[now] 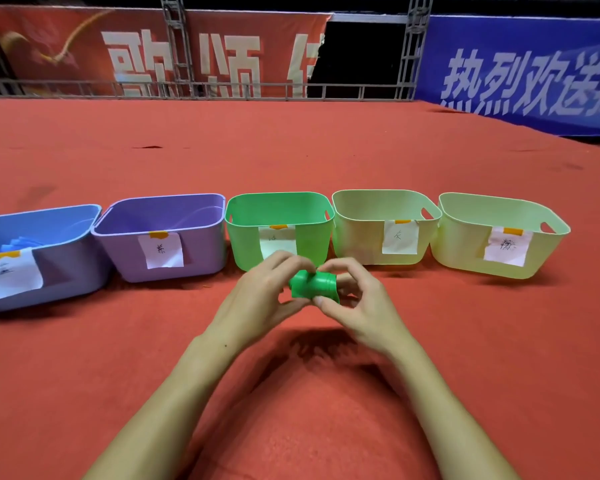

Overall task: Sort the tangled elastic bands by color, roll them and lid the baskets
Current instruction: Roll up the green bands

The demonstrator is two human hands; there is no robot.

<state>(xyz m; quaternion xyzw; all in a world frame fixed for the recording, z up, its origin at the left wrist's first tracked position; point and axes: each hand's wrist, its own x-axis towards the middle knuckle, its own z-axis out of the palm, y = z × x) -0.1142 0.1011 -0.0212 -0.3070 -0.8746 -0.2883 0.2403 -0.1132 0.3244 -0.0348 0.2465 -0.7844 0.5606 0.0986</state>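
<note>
A green elastic band (315, 285), wound into a thick roll, is held between both hands just in front of the green basket (309, 209). My left hand (260, 292) pinches the roll's left end with thumb and fingers. My right hand (364, 306) grips its right end, thumb under the roll. Five open baskets stand in a row on the red carpet: blue (66, 268), purple (201, 251), green, and two pale yellow ones (361, 244) (465, 251). Each carries a taped paper label. Something light blue (18, 244) lies inside the blue basket.
Red carpet (291, 150) stretches behind and in front of the baskets. A metal truss rail (222, 88) with red and blue banners runs along the far edge. No lids are in view.
</note>
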